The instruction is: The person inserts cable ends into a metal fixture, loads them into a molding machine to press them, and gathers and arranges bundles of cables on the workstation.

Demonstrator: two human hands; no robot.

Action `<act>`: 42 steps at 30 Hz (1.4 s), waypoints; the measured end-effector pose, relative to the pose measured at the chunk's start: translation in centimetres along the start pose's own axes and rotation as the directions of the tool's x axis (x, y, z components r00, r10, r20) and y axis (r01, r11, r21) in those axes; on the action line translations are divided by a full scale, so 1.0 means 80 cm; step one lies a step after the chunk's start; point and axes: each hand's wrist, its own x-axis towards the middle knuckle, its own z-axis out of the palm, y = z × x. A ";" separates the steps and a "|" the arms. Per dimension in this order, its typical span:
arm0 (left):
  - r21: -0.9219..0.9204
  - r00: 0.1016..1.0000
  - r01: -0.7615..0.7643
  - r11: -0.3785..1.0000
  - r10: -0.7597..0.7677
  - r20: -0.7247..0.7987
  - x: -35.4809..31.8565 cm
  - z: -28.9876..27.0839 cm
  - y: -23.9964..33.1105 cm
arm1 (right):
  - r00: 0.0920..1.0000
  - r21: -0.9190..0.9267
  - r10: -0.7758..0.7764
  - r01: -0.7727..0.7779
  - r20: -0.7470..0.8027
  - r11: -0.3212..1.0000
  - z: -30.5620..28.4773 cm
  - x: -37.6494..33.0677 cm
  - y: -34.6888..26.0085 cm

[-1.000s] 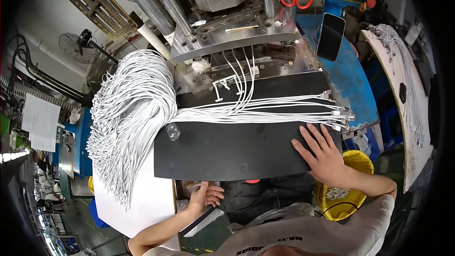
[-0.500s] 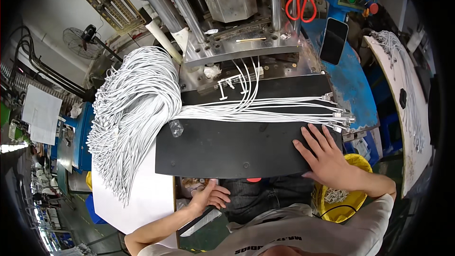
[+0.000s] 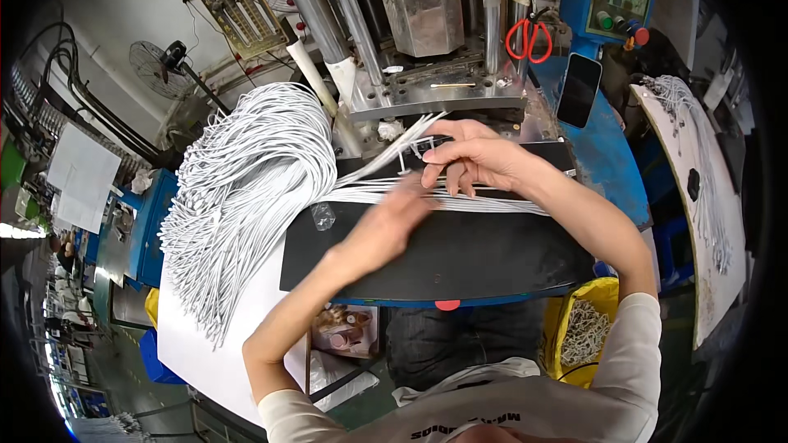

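Black work mat [image 3: 492, 258] under both hands, factory floor [image 3: 90, 312] around.

Cable bundle [image 3: 246, 189] crowding left side

Cables [image 3: 246, 197]: lying left of the mat [image 3: 460, 254], some strands running across it.
Press [image 3: 427, 33]: standing behind the mat.
Scissors [image 3: 529, 37], phone [image 3: 579, 90]: sitting right of the press.
Bin [image 3: 583, 328]: sitting below the mat's right end.
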 end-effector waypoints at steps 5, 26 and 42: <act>0.545 0.989 0.109 0.832 -0.145 0.024 -0.017 -0.055 -0.081 | 0.865 -0.925 -0.471 0.022 -0.173 0.380 0.001 0.045 0.016; -0.025 0.955 0.297 0.955 -0.296 0.026 -0.016 -0.082 -0.121 | 0.902 -0.972 -0.372 0.235 0.219 -0.002 0.021 0.045 0.045; 0.218 0.943 0.311 0.925 -0.274 -0.187 0.013 -0.041 -0.043 | 0.782 -0.776 -0.623 -0.407 -0.022 -0.483 -0.068 -0.199 0.012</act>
